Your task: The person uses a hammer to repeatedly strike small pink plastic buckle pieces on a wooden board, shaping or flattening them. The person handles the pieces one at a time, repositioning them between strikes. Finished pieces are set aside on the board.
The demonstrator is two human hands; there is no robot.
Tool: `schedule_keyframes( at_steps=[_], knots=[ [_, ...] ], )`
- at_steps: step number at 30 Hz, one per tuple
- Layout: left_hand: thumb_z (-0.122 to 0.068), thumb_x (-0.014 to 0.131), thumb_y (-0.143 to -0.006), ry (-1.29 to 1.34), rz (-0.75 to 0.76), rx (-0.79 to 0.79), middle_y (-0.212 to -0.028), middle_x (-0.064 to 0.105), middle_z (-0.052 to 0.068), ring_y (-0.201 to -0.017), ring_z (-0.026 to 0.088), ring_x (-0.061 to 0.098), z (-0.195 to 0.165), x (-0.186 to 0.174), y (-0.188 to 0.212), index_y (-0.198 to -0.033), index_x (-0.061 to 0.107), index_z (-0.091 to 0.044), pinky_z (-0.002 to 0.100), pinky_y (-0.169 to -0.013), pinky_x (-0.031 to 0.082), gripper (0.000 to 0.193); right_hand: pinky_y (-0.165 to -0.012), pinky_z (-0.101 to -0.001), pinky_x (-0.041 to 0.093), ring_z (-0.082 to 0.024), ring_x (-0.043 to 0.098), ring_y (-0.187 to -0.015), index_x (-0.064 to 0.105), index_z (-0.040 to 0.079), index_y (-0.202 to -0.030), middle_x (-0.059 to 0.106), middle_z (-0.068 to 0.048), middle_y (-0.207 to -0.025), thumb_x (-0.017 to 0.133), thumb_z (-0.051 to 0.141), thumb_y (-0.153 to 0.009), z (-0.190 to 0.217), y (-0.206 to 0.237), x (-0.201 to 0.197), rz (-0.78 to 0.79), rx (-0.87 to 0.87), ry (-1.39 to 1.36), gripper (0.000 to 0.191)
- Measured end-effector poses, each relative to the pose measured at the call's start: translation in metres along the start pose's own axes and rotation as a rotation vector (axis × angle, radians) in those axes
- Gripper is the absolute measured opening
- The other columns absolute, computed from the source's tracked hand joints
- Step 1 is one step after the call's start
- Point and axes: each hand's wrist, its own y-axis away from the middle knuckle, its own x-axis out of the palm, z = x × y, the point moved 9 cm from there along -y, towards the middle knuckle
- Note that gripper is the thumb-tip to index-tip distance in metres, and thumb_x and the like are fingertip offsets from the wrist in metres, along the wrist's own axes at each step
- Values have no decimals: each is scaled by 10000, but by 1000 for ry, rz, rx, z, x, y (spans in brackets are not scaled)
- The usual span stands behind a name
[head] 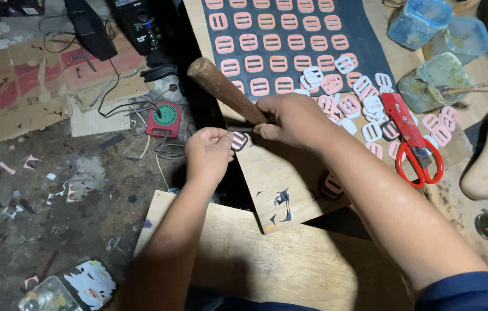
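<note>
The right hand is clamped around a wooden-handled tool, its handle angling up and away while the working end hides behind the fingers. The left hand pinches a small pink slotted buckle at the near edge of the wooden board, fingertips just beside where the tool meets it. That closeness looks like the danger: a slip or glancing stroke could catch those pinching fingers, or flick the buckle off onto the littered floor. Behind, more buckles sit in rows on a dark sheet, with loose ones piled near red scissors, and a jolt to the board could scatter them.
</note>
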Motion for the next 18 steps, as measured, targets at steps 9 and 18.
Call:
schedule_keyframes(
  at_steps=[9, 18],
  knots=[
    [-82, 667, -887, -404, 60, 80, -702, 738, 123, -585, 144, 720, -13, 1, -7, -846, 688, 41, 257, -571, 580, 131, -684, -434, 508, -340, 689, -819, 705, 124, -1007, 724, -121, -860, 816, 301, -803, -5, 8, 5, -35, 65, -32, 292],
    [-93, 703, -875, -97, 111, 121, -838, 720, 62, -705, 113, 690, 1, 3, -3, -977, 662, 19, 262, -611, 582, 158, -673, -416, 509, -311, 701, -784, 723, 126, -996, 735, -103, -857, 830, 301, -780, -8, -4, 5, 0, 62, -54, 299]
  ],
)
